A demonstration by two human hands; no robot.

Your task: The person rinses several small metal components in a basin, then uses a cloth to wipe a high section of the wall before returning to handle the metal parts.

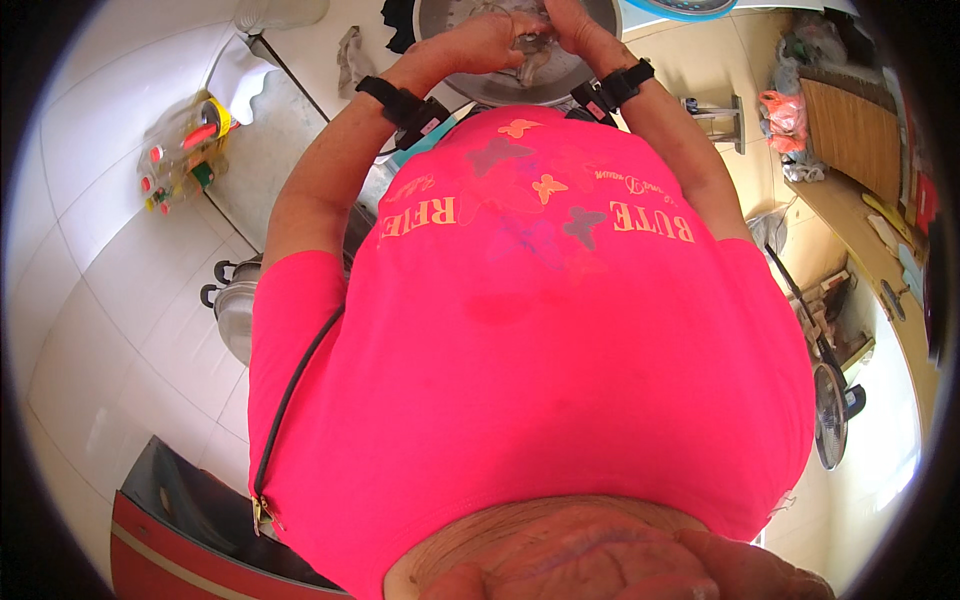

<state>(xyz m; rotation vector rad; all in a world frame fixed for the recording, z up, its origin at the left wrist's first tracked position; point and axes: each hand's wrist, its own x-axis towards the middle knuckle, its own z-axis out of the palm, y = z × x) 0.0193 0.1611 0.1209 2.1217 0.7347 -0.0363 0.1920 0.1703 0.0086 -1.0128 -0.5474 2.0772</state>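
Observation:
At the top edge, my left hand (486, 43) and my right hand (583, 31) meet over a round metal basin (480, 84). Between their curled fingers is a wet, pale, crumpled cloth (531, 69), hanging down into water in the basin. Its exact kind is unclear. The fingertips of my right hand are partly hidden at the frame's edge. A grey cloth piece like a sock (352, 60) and a black cloth (399, 24) lie left of the basin.
Plastic bottles (184, 154) and lidded metal pots (238, 300) stand to the left. A blue-rimmed basin (686, 7) is at the upper right. A small stool (724, 124), a wooden shelf (851, 142) with bags, and a standing fan (831, 416) are on the right.

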